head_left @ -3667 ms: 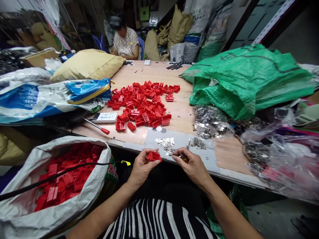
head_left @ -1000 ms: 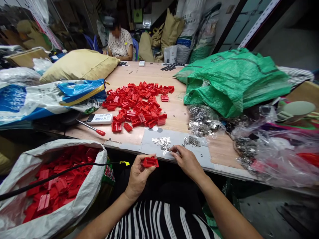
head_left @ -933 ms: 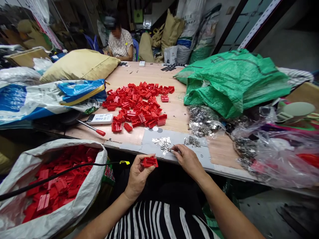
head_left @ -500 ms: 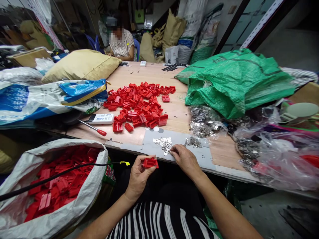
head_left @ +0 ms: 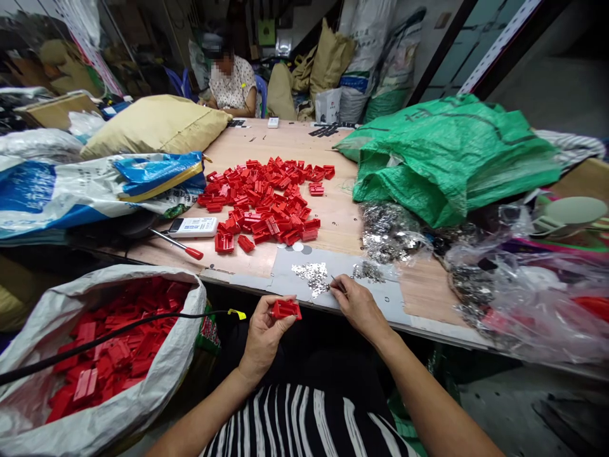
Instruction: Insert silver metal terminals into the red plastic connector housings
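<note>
Between the thumb and fingers of my left hand (head_left: 265, 330) is a red plastic part (head_left: 286, 309), held just off the table's front edge. My right hand (head_left: 356, 304) is pinched above the grey mat (head_left: 285, 270), with a small thin metal piece (head_left: 334, 279) showing at its fingertips. Beside those fingertips lies a pile of shiny small metal pieces (head_left: 311, 278). A darker metal pile (head_left: 368, 271) sits just beyond the right hand. Farther back is a heap of red plastic parts (head_left: 266, 197).
An open white sack (head_left: 190, 279) of red parts stands at left, a black cable (head_left: 143, 318) crossing it. A red-tipped lever (head_left: 193, 252) juts near a white device (head_left: 194, 227). Green sacking (head_left: 447, 152) and bagged metal pieces (head_left: 390, 231) lie right. Another person (head_left: 233, 82) sits across the table.
My right hand has drawn slightly right, away from the shiny pile, and a thin metal piece now shows at its fingertips. My left hand stays almost still with the red part.
</note>
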A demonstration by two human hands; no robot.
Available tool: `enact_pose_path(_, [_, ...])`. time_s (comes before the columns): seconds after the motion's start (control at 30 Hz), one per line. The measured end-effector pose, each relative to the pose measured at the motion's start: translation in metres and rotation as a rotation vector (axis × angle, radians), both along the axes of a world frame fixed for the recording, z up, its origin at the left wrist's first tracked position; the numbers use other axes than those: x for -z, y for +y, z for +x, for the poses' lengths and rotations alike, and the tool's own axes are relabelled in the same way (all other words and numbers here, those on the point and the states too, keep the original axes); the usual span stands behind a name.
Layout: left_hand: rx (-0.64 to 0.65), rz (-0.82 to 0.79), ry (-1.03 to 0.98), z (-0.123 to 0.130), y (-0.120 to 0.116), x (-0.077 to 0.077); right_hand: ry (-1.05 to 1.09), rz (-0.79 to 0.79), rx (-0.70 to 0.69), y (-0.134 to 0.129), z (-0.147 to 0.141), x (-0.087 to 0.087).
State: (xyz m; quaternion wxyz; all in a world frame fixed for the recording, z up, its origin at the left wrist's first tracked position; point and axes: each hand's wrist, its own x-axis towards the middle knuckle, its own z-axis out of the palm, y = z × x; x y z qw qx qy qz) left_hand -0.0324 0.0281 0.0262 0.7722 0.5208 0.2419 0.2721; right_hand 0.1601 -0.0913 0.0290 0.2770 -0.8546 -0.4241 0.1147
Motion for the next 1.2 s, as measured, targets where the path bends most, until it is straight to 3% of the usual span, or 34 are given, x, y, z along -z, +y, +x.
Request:
enact_pose_path(0.37, [0.017, -0.011, 0.004, -0.001, -0.001, 0.003, -0.088, -0.032, -0.016, 0.005, 0.001, 0.005])
enact_pose_path(0.87, [0.01, 0.006, 0.016, -0.001, -0.002, 0.003, -0.042, 0.003, 0.002, 0.004, 0.002, 0.003])
enact_pose_path(1.03, [-0.022, 0.085, 0.034, 0.0, 0.0, 0.002, 0.064, 0.068, 0.064, 0.002, -0.001, -0.003])
enact_pose_path(1.1, [-0.037, 0.136, 0.026, 0.003, 0.001, -0.001, 0.17, 0.158, 0.084, 0.004, -0.007, -0.006])
enact_pose_path(1.2, [-0.052, 0.221, 0.011, 0.006, 0.003, -0.005, 0.408, 0.3, 0.01, 0.011, -0.021, -0.011])
